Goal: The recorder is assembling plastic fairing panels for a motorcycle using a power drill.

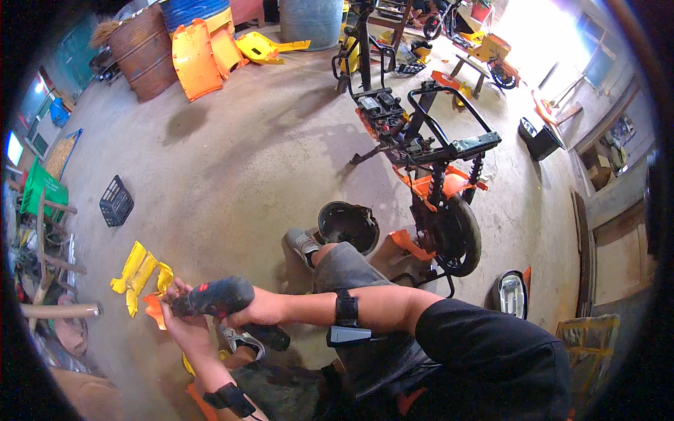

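My right hand (258, 306) is wrapped round the grip of a dark cordless drill (217, 296) with red marks, its nose pointing left. Close against the drill's front end is my left hand (188, 328), fingers curled; what they pinch is hidden by the drill. An orange plastic piece (154, 310) shows just beyond the left hand. Beside the fingertips, a yellow plastic panel (140, 272) appears to the left; whether it is touched I cannot tell.
A stripped scooter frame (442, 151) stands at the right, with a black basin (348, 228) near my shoe. A black plastic crate (117, 201) lies on the floor at left. Orange panels (195, 62) lean against a rusty drum (140, 52). A lamp housing (512, 295) lies right.
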`<state>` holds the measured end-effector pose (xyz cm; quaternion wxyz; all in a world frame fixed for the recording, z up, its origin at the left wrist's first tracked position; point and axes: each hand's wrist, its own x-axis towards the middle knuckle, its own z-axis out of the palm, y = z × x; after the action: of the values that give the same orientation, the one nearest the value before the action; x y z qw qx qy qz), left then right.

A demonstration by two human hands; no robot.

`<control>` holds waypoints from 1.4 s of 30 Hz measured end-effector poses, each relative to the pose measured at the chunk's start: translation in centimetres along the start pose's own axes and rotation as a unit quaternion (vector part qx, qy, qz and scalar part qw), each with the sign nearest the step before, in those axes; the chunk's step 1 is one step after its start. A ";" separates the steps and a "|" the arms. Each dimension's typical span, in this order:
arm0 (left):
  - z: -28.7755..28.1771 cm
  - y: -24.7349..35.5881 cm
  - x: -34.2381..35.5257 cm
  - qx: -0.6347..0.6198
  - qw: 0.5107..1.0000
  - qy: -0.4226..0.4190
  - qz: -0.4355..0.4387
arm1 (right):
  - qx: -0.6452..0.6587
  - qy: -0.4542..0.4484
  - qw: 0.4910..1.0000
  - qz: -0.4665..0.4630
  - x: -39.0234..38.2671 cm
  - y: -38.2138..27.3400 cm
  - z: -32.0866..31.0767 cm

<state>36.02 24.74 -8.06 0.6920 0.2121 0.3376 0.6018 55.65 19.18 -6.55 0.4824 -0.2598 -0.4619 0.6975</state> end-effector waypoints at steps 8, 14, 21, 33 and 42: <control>-2.9 0.1 1.4 -0.320 0.923 -0.200 -0.073 | -0.299 -0.133 0.943 -0.066 -0.9 -0.6 0.5; -2.1 -0.3 1.0 -0.315 0.920 -0.219 -0.072 | -0.331 -0.091 0.937 -0.056 -1.3 -0.1 1.2; -3.4 -0.5 2.0 -0.323 0.928 -0.168 -0.078 | -0.376 -0.088 0.921 -0.043 -1.8 -1.1 1.4; -4.7 -0.9 2.7 -0.252 0.959 -0.102 -0.085 | -0.440 -0.076 0.891 -0.085 -1.3 0.7 0.5; -4.7 -0.5 2.4 -0.262 0.954 -0.098 -0.107 | -0.449 -0.086 0.885 -0.091 -1.3 0.3 0.5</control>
<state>33.15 26.48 -12.13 0.8132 0.0438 0.1198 0.5678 55.63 17.72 -6.72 0.3340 -0.3447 -0.7865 0.3886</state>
